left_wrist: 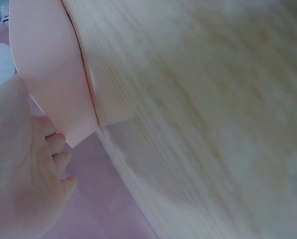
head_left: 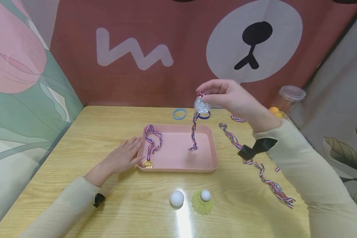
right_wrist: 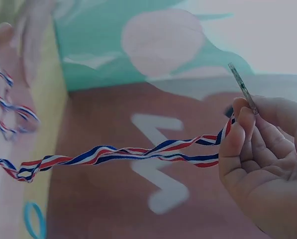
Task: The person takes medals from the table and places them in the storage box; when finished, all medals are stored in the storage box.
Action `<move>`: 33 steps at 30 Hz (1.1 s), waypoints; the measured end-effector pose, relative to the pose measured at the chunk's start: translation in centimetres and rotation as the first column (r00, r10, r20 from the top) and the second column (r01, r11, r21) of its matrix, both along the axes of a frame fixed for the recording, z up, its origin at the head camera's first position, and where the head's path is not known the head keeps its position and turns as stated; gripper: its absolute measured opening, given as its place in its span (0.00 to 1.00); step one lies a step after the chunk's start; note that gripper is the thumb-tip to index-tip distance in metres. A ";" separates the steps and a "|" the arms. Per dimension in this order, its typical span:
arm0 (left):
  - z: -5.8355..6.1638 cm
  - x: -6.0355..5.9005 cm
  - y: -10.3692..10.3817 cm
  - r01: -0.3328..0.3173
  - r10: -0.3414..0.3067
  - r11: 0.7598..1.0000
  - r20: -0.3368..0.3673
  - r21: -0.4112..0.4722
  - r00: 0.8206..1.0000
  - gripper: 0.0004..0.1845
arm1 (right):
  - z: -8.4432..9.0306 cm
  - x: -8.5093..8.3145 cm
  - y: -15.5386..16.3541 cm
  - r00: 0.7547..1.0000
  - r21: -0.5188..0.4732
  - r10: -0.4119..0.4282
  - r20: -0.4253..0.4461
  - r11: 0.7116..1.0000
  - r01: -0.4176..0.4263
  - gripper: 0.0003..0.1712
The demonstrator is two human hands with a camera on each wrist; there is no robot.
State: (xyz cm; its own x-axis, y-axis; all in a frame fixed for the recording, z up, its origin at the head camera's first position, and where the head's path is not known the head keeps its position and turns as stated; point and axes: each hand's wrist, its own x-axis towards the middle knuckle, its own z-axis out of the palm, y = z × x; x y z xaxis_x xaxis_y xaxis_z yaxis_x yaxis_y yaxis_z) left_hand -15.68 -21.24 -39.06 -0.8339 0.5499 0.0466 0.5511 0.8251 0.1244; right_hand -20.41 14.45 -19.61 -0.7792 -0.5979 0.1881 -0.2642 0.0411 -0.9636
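Note:
My right hand (head_left: 214, 94) is raised above the pink tray (head_left: 209, 145) and pinches a silver medal (head_left: 202, 105) at its top; the medal (right_wrist: 243, 87) shows edge-on between my fingertips (right_wrist: 240, 124). Its red, white and blue ribbon (head_left: 193, 132) hangs down into the tray, seen stretched out as the ribbon (right_wrist: 113, 154) in the right wrist view. A gold medal (head_left: 147, 164) with its ribbon lies at the tray's left end. My left hand (head_left: 128, 153) lies flat on the table, fingers straight, touching the tray's left edge (left_wrist: 49, 64).
Another silver medal (head_left: 222, 125) with a long ribbon (head_left: 264, 175) lies on the table right of the tray. A white ball (head_left: 177, 198) and a yellow-green shuttlecock (head_left: 203, 201) sit near the front. A blue band (head_left: 179, 113) and a clear jar (head_left: 287, 100) stand behind.

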 end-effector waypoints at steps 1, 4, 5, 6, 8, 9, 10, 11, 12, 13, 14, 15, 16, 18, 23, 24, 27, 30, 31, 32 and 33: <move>0.0 0.0 0.0 0.000 0.000 1.000 -0.001 0.002 1.000 0.36 | -0.3 -0.1 -0.7 1.000 0.034 0.000 -0.006 0.999 0.001 0.13; 0.1 0.0 0.1 0.004 -0.004 1.000 -0.008 0.005 1.000 0.35 | -1.2 -0.5 -2.6 0.999 0.122 0.007 -0.033 0.993 -0.003 0.13; 0.1 0.0 0.1 0.002 -0.002 1.000 -0.009 0.002 1.000 0.35 | -1.5 -0.7 -3.2 0.999 0.139 0.014 -0.036 0.990 -0.009 0.13; 0.1 0.0 0.1 0.001 -0.001 1.000 -0.009 0.000 1.000 0.35 | -1.8 -0.9 -3.8 0.999 0.147 0.024 -0.038 0.989 -0.018 0.14; 0.0 -0.1 0.1 0.001 -0.001 1.000 -0.009 -0.001 1.000 0.35 | -2.4 -1.3 -4.9 0.999 0.163 0.037 -0.033 0.986 -0.031 0.14; 0.0 -0.1 0.1 0.001 -0.001 1.000 -0.009 -0.001 1.000 0.35 | -2.7 -1.5 -5.4 0.999 0.170 0.042 -0.027 0.985 -0.036 0.14; 0.0 -0.1 0.1 0.001 -0.001 1.000 -0.008 -0.001 1.000 0.35 | -3.0 -1.7 -5.9 0.999 0.171 0.046 -0.022 0.984 -0.042 0.13; 0.0 -0.1 0.1 0.000 0.000 1.000 -0.008 -0.001 1.000 0.35 | -3.2 -1.9 -6.4 0.999 0.176 0.044 -0.016 0.984 -0.040 0.13; 0.0 -0.1 0.1 -0.001 0.001 1.000 -0.007 -0.002 1.000 0.35 | -3.4 -2.0 -6.8 0.999 0.181 0.039 -0.013 0.983 -0.036 0.13; 0.0 -0.1 0.0 -0.001 0.001 1.000 -0.006 -0.003 1.000 0.35 | -3.6 -2.1 -7.2 0.999 0.187 0.031 -0.010 0.982 -0.029 0.13; 0.0 -0.1 0.0 -0.002 0.002 1.000 -0.005 -0.005 1.000 0.35 | -3.8 -2.3 -7.7 1.000 0.189 0.024 -0.005 0.982 -0.023 0.12; 0.0 -0.1 0.0 -0.003 0.003 1.000 -0.004 -0.004 1.000 0.35 | -3.9 -2.4 -8.1 1.000 0.192 0.018 -0.005 0.981 -0.017 0.12; 0.0 -0.1 0.0 -0.003 0.003 1.000 -0.004 -0.004 1.000 0.35 | -4.1 -2.6 -8.4 1.000 0.203 0.012 -0.009 0.979 -0.009 0.12; 0.0 -0.1 0.0 -0.004 0.004 1.000 -0.001 -0.001 1.000 0.35 | -4.5 -2.9 -9.1 1.000 0.220 -0.005 -0.013 0.975 0.007 0.12; 0.0 0.0 -0.1 -0.004 0.004 1.000 -0.001 0.004 1.000 0.35 | -5.8 -3.5 -10.3 1.000 0.249 -0.021 0.004 0.968 0.019 0.11; 0.0 0.0 -0.1 -0.006 0.006 1.000 0.003 0.002 1.000 0.35 | -6.2 -3.5 -10.5 1.000 0.253 -0.022 0.012 0.967 0.018 0.12; 0.0 0.0 -0.1 -0.005 0.005 1.000 0.002 0.001 1.000 0.35 | -7.7 -3.6 -10.7 0.999 0.290 -0.017 0.031 0.957 0.007 0.12; 0.0 0.0 -0.1 -0.003 0.003 1.000 0.004 0.002 1.000 0.35 | -9.7 -3.6 -10.6 0.999 0.345 0.002 0.054 0.938 -0.020 0.13; 0.0 0.0 0.0 0.000 0.000 1.000 0.002 0.000 1.000 0.35 | -10.4 -3.6 -10.5 0.998 0.360 0.019 0.062 0.932 -0.040 0.13; 0.0 0.0 0.0 0.000 0.000 1.000 0.000 0.000 1.000 0.35 | -11.1 -3.5 -10.4 0.997 0.379 0.035 0.067 0.923 -0.058 0.13; 0.0 0.0 0.0 0.001 -0.001 1.000 0.000 -0.001 1.000 0.35 | -11.8 -3.5 -10.2 0.996 0.396 0.051 0.079 0.915 -0.079 0.14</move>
State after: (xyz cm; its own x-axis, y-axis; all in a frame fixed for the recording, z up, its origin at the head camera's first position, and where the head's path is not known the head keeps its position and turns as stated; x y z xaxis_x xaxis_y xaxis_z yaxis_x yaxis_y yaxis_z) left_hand -15.67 -21.26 -39.05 -0.8333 0.5508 0.0462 0.5520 0.8247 0.1235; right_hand -23.87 4.22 -31.40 -0.7384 -0.6624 -0.1266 -0.2162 0.4103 -0.8860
